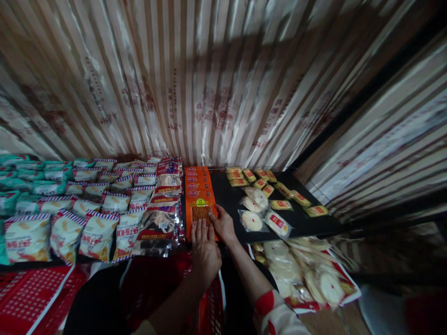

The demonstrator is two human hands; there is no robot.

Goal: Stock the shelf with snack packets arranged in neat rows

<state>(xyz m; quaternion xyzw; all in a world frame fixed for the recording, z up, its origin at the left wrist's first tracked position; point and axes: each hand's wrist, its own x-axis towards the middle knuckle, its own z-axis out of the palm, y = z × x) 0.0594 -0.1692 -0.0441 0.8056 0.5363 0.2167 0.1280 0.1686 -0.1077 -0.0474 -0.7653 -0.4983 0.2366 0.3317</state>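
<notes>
Two bare hands meet at the near edge of a black shelf (228, 218), over the front of a row of orange packets (197, 179). The row runs from the back edge to the near edge, each packet overlapping the next, and the nearest packet shows its brown contents through a window.

The left hand (206, 251) lies on the lower part of that nearest packet, its fingers close together and fairly straight; its grip is open, closed around nothing. The right hand (223, 224) touches the packet's right side, thumb and forefinger spread apart; whether its grip pinches the edge, I cannot tell.

Just left of the orange row stand dark red and silver packets (160, 209). Beyond them, white snack bags (96, 235) with striped tops fill the shelf, with teal bags (21, 204) towards its left end.

Right of the hands, round white crackers (253, 221) in clear wrappers lie near the near edge, and small yellow packets (260, 184) are scattered from the back edge towards the right end. Below the near edge are a box of more wrapped crackers (330, 286), at right, and a red basket (33, 295), at left.
</notes>
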